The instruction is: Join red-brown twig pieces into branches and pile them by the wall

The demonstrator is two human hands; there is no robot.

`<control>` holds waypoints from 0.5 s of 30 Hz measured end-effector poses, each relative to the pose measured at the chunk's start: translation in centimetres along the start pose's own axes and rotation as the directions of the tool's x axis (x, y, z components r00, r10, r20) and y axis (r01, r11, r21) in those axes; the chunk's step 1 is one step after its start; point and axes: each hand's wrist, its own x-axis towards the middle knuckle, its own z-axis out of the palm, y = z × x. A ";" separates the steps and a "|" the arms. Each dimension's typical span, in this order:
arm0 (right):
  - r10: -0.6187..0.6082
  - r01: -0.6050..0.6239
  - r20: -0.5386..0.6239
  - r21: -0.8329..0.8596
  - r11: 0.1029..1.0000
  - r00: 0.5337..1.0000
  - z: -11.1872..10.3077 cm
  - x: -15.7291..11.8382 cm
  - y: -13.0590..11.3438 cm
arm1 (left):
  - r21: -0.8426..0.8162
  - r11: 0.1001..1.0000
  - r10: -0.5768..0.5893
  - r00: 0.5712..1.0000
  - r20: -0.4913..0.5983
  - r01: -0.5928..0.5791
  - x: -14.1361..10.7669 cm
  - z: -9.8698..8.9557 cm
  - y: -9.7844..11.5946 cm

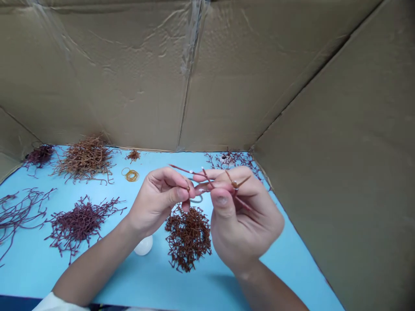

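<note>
Both my hands are raised close together over the blue table. My right hand [246,207] is closed, with thumb and fingers pinching a thin reddish-brown artificial twig [207,177] that has small white spots. A lighter brown forked piece [238,183] sticks up at the right fingertips, beside the twig. My left hand [162,196] is closed in a pinch at the twig's left side. A small brown tip [188,188] shows between its thumb and index finger; the rest of that piece is hidden. A grey-green loop [197,199] shows partly behind the fingers.
Below the hands lies a pile of short brown twig pieces [188,239], near a white round object [143,246]. Purple-brown twigs [79,220], light brown twigs [86,157] and a yellow wire coil [131,175] lie left. Branched twigs [238,160] lie back right. Cardboard walls [136,77] enclose the table.
</note>
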 end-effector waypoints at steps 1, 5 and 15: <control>-0.018 0.018 0.004 -0.013 1.000 1.000 -0.1 0.0 0.2 | 0.011 1.000 0.007 1.000 -0.023 -0.007 0.0 0.0 -0.1; -0.057 0.058 0.021 -0.102 0.993 0.998 -0.3 -0.2 0.5 | 0.090 0.996 0.037 0.989 -0.140 -0.025 -0.1 0.1 -0.3; -0.135 0.140 0.045 -0.150 0.979 0.990 -0.3 -0.1 0.4 | 0.162 0.986 0.077 0.981 -0.177 -0.048 -0.3 0.6 -0.3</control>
